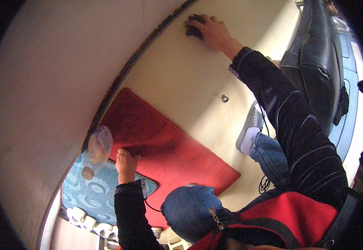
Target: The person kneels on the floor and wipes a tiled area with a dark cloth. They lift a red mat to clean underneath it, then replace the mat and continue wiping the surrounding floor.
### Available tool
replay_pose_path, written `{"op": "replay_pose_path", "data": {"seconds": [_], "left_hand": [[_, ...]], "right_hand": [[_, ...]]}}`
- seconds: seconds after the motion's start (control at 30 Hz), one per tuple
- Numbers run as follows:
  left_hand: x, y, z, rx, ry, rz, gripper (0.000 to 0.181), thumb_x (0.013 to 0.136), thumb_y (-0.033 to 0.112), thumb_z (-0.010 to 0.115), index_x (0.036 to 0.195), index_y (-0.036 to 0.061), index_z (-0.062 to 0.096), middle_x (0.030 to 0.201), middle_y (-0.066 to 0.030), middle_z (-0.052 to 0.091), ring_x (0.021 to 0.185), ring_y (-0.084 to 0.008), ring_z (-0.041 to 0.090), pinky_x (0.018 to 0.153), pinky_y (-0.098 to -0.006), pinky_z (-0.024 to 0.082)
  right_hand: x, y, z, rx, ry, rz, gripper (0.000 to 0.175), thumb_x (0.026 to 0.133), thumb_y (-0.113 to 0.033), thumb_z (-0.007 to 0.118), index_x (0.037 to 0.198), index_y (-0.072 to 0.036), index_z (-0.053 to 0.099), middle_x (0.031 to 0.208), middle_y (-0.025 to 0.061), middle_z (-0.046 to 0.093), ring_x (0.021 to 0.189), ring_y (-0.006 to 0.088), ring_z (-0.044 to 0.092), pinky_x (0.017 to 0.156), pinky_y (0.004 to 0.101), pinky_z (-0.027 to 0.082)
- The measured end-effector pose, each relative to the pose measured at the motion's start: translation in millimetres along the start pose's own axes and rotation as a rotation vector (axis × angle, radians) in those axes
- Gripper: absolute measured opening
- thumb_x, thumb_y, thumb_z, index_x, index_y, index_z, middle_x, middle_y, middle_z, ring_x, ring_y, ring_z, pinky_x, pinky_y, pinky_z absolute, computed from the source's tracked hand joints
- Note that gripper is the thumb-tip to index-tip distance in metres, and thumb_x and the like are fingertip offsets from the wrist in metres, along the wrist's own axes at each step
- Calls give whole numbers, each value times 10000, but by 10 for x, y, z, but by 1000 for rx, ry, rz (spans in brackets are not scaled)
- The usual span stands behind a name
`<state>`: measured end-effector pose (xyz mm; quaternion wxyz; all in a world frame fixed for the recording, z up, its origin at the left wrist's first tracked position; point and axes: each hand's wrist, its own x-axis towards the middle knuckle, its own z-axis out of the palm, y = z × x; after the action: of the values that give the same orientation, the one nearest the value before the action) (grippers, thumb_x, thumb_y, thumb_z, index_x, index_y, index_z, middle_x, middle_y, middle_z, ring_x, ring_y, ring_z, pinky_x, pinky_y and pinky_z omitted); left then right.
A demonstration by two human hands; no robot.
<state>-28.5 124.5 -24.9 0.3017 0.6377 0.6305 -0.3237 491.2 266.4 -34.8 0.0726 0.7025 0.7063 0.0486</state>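
Observation:
My right hand (214, 35) reaches out over the pale floor and is closed around a dark object (194, 30); its kind is mostly hidden under my fingers. My left hand (126, 165) is above the red mat (162, 137), with its fingers curled. A small pale spot shows beside its fingertips, but whether it grips anything is unclear. Left of that hand is a clear plastic bottle (101, 142) with a tan cap, close to the wall. Below it, a blue patterned mat (87, 190) overlaps the red one.
A pale wall (53, 93) with a dark baseboard (131, 61) curves along the left. A small dark ring (224, 98) lies on the floor (184, 81). Black leather seating (317, 68) stands at right. My slippered foot (250, 125) is near a coiled cable (264, 185). Pale shoes (87, 222) line the bottom left.

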Motion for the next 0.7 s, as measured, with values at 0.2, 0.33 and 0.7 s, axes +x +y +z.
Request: {"op": "replay_pose_path", "data": {"seconds": [0.2,0.33,0.7], "left_hand": [[2,24,-62,-25,-61,-20,761,717,420,857,1178,-70,502,1200,-299,629,1167,-406,606,982,-441,503],[17,-4,-31,-53,-64,-8,754,716,415,858,1175,-69,506,1205,-297,629,1167,-411,602,984,-441,500],[70,-136,155,-36,35,53,721,687,369,886,1124,-29,472,1109,-263,654,1071,-410,654,884,-457,559]], "right_hand": [[1,-16,-17,-61,-65,-4,483,947,-327,607,1411,-400,491,1367,109,536,1174,373,582,891,524,528],[28,-42,-49,-113,-120,2,487,940,-324,618,1406,-384,489,1374,105,536,1178,358,584,873,519,536],[-72,-6,-38,14,-42,-71,476,925,-228,605,1379,-342,517,1325,107,569,1197,366,571,931,538,504]]}}
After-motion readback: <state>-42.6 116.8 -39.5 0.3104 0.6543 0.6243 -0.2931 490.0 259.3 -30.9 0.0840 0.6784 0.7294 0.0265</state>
